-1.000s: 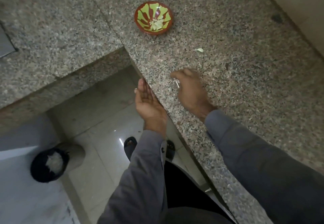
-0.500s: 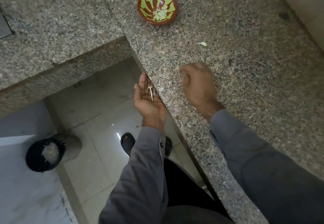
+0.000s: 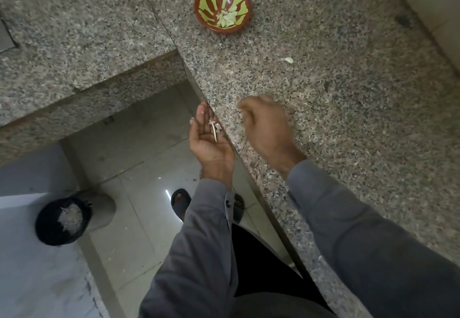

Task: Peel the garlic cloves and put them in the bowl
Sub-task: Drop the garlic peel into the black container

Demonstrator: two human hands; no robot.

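Cupped palm-up just off the counter's front edge, the left hand (image 3: 208,140) is held with its fingers relaxed and nearly straight; a thin garlic stem with bits of papery skin (image 3: 214,129) is carried loosely on the palm and fingers, none of which are curled round it. Over the granite counter (image 3: 361,123), just to the right of that palm, the right hand (image 3: 267,128) is seen from the back and is blurred; its fingers are curled inward, but whether anything is pinched in them cannot be told.

Farther back on the counter, well apart from both hands, a red bowl with green leaf-shaped markings (image 3: 223,8) is set upright, and several pale peeled garlic cloves (image 3: 227,19) are gathered in its bottom. One small pale piece, a garlic clove or a scrap of skin (image 3: 288,60), is left lying alone on the granite between the bowl and the right hand, touching neither.

Grey sleeves (image 3: 368,238) are worn on both arms. Below the counter edge, a tiled floor (image 3: 139,193) is visible, on which a dark sandalled foot (image 3: 180,201) is planted. To the left on the floor, a round black bin (image 3: 62,220) is placed, with pale scraps lying inside it.
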